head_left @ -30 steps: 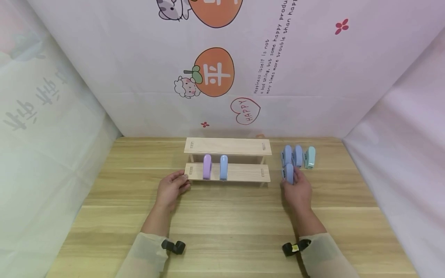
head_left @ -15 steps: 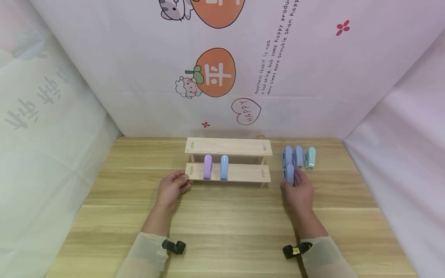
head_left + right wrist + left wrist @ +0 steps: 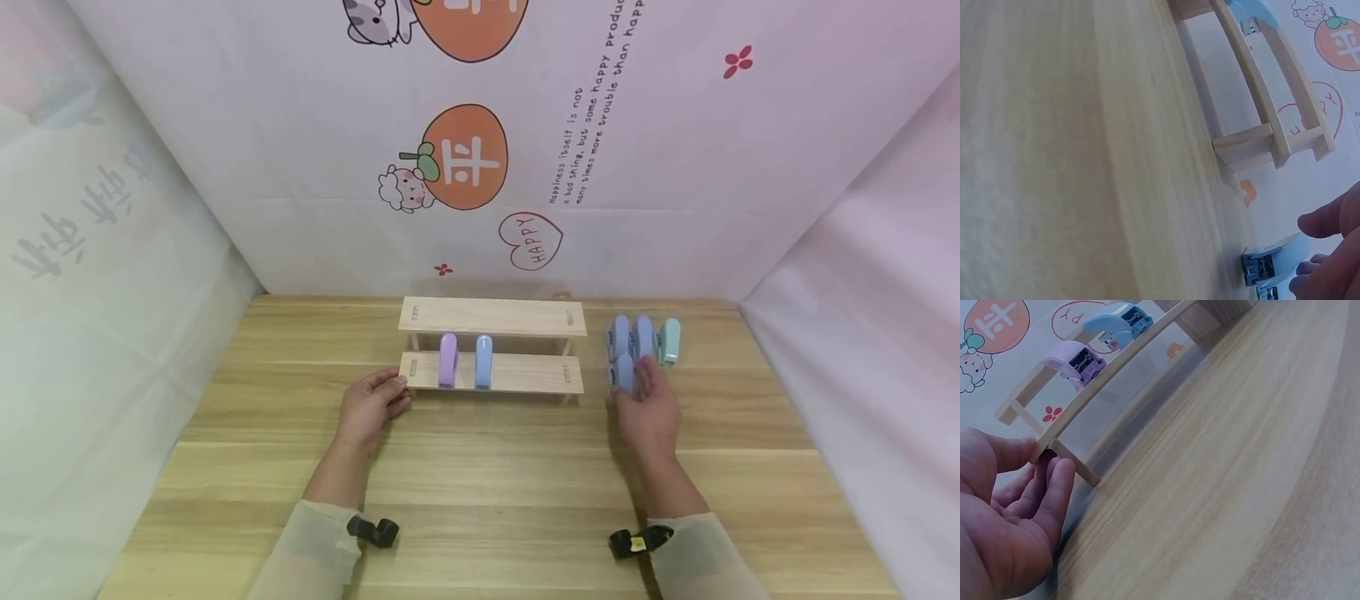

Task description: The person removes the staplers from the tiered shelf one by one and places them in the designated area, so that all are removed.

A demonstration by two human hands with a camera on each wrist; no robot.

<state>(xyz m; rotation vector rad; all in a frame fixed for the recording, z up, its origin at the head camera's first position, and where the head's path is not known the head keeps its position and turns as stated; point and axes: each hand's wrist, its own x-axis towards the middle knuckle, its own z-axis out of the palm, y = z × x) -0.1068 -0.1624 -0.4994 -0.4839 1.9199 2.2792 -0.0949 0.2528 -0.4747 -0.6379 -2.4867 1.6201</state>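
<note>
My left hand (image 3: 369,408) pinches the left front corner of a two-tier wooden rack (image 3: 525,372), thumb on top and fingers below, as the left wrist view shows. On the lower tier stand a purple mini stapler (image 3: 447,361) and a light-blue mini stapler (image 3: 483,362). Right of the rack, my right hand (image 3: 651,417) is around the front blue mini stapler (image 3: 623,373), thumb near its front end. A gap shows between its extended fingers and the stapler. In the right wrist view that blue stapler (image 3: 1285,255) sits on the table below the thumb.
Behind the front stapler stand two more blue staplers (image 3: 618,335) and a teal stapler (image 3: 669,340). The upper tier (image 3: 491,316) rises at the back, close to the printed cloth wall (image 3: 337,233). Cloth also hangs at both sides of the wooden table (image 3: 480,483).
My right hand has shifted slightly right, and its fingers have spread away from the front blue stapler, which stays in place. My left hand keeps its hold on the rack.
</note>
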